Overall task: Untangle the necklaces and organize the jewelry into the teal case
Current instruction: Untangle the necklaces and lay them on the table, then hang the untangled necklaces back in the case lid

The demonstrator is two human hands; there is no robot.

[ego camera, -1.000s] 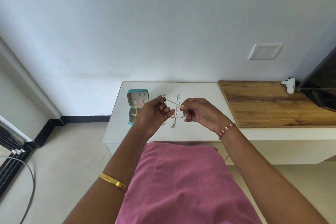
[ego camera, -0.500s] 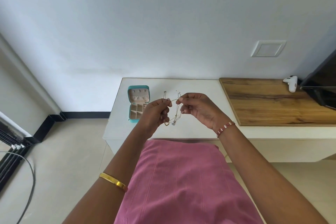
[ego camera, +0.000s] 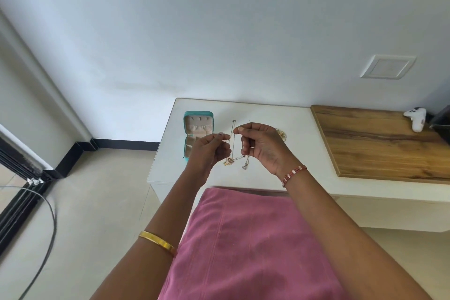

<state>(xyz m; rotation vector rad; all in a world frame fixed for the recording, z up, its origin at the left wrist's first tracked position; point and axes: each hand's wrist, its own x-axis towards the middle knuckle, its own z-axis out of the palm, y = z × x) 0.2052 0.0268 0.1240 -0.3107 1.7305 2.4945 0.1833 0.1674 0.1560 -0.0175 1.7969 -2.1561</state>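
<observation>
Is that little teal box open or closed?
Open: the teal case lies with its lid folded back, showing its pale lining and compartments.

Both forearms are bare, with no sleeves in sight. The left forearm carries a plain, smooth gold metal bangle [ego camera: 157, 242], a flat band with a polished shine that catches the light along its upper edge. The right wrist wears a thin red and white beaded bracelet [ego camera: 294, 174], made of short red segments set in parallel rows and broken up by narrow white bars. The left hand [ego camera: 210, 151] and the right hand [ego camera: 261, 145] are bare; any rings are too small to tell. Below the arms lies pink fabric clothing [ego camera: 248, 248] with faint lengthwise stitched seams running down it.
</observation>
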